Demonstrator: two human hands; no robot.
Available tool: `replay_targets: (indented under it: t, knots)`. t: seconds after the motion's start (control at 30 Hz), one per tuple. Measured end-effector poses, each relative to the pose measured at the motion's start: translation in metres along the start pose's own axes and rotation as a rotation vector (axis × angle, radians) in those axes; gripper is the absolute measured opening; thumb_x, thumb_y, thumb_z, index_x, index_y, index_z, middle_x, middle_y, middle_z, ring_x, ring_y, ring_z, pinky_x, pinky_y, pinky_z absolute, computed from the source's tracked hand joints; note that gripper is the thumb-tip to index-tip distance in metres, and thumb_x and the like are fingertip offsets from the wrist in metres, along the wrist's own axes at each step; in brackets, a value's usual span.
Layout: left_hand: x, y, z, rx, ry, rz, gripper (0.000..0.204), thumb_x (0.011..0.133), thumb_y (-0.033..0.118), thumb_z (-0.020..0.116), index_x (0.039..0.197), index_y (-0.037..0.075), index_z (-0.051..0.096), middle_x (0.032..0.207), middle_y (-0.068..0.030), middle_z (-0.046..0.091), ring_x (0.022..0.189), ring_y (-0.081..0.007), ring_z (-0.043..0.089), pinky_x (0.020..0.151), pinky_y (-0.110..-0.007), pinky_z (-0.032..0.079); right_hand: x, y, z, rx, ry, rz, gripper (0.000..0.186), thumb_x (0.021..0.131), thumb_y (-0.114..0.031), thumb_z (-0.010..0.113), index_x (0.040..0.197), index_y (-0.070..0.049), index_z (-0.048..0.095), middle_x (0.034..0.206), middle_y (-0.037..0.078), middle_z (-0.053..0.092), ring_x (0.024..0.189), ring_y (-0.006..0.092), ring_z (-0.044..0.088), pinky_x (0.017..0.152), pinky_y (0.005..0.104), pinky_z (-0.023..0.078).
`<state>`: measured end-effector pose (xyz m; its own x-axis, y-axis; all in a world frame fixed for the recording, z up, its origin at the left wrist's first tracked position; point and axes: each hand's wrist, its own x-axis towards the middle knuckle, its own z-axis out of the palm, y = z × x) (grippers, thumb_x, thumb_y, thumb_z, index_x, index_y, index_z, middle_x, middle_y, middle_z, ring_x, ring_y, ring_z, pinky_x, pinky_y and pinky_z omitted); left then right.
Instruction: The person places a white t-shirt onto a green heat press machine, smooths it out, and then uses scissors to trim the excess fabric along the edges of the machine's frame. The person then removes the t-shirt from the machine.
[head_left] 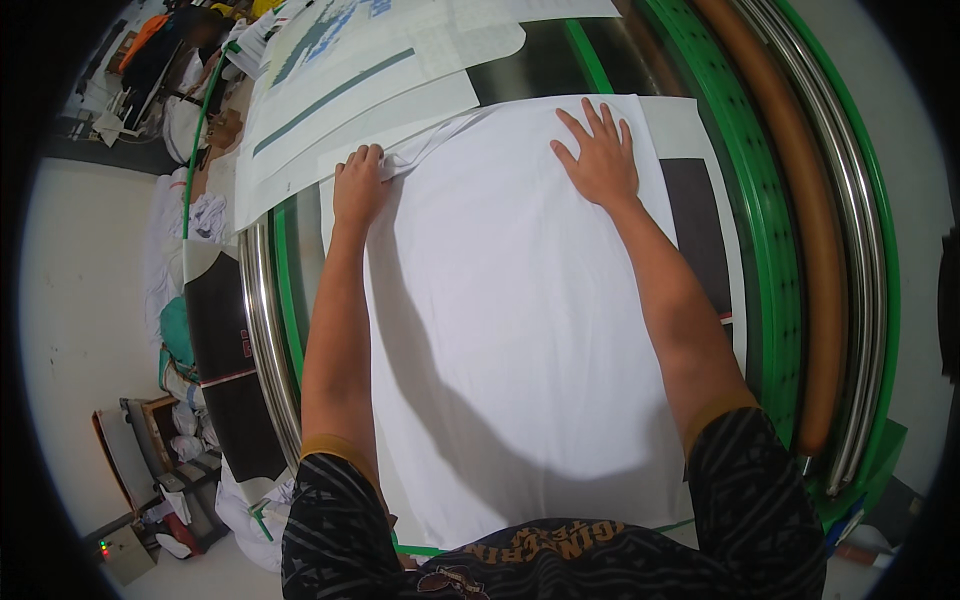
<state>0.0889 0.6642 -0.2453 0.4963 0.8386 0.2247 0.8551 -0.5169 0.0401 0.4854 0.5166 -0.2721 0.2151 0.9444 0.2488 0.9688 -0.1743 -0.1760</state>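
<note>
A white fabric piece (510,330) lies over a paper sheet (708,135) that has a dark printed panel (696,240) showing at its right. My left hand (360,190) is at the fabric's upper left corner, fingers curled on the creased edge. My right hand (600,165) rests flat near the upper right of the fabric with its fingers spread. Beyond both hands are more white printed paper sheets (385,75), overlapping on the machine's bed.
Green machine rails (770,300), a brown roller (815,390) and steel bars (855,260) run along the right. At left are a steel roller (262,330), a dark printed panel (220,420), fabric piles (205,215) and stacked items (160,470). A person (190,35) is at the upper left.
</note>
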Motion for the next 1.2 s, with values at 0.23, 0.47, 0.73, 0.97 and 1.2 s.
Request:
replay_targets:
  t: [0.23,0.47,0.73,0.97,1.2]
  knots:
    - [-0.011,0.001,0.009,-0.021,0.080,-0.070,0.046,0.089,0.021,0.083,0.131,0.008,0.071,0.146,-0.0133,0.068,0.136,-0.0367,0.063,0.111,-0.056,0.051,-0.002,-0.001,-0.003,0.018,-0.017,0.004,0.060,0.113,-0.056,0.056,0.169,-0.035,0.051,0.184,0.009,0.034,0.171,0.0338,0.024,0.140,0.0557,0.014]
    - [0.016,-0.030,0.028,-0.239,0.079,-0.184,0.041,0.091,0.015,0.079,0.130,0.006,0.071,0.135,-0.0179,0.075,0.130,-0.0404,0.066,0.108,-0.051,0.055,0.000,-0.001,0.000,-0.005,0.017,-0.001,0.060,0.114,-0.057,0.056,0.169,-0.037,0.051,0.184,0.009,0.035,0.171,0.0340,0.027,0.140,0.0565,0.015]
    - [0.052,-0.007,0.011,-0.443,-0.161,-0.430,0.063,0.084,0.026,0.093,0.135,-0.002,0.071,0.120,-0.0298,0.079,0.108,-0.0459,0.078,0.097,-0.049,0.061,-0.003,0.006,0.001,-0.005,-0.001,0.025,0.060,0.114,-0.058,0.054,0.170,-0.037,0.051,0.184,0.008,0.035,0.172,0.0321,0.024,0.140,0.0561,0.014]
    - [0.050,-0.053,-0.005,-0.425,-0.385,-0.291,0.080,0.077,0.030,0.100,0.140,-0.009,0.069,0.120,-0.0305,0.080,0.112,-0.0402,0.080,0.097,-0.046,0.062,0.000,-0.002,0.004,-0.030,0.025,-0.004,0.060,0.113,-0.060,0.054,0.169,-0.038,0.051,0.183,0.008,0.037,0.170,0.0335,0.028,0.139,0.0567,0.016]
    - [0.053,-0.048,-0.014,-0.693,-0.312,-0.387,0.063,0.080,0.018,0.096,0.133,-0.004,0.071,0.115,-0.0255,0.080,0.102,-0.0372,0.080,0.092,-0.046,0.062,-0.001,0.004,0.006,-0.024,0.020,0.019,0.060,0.113,-0.060,0.054,0.169,-0.039,0.051,0.183,0.007,0.036,0.171,0.0327,0.027,0.140,0.0565,0.016]
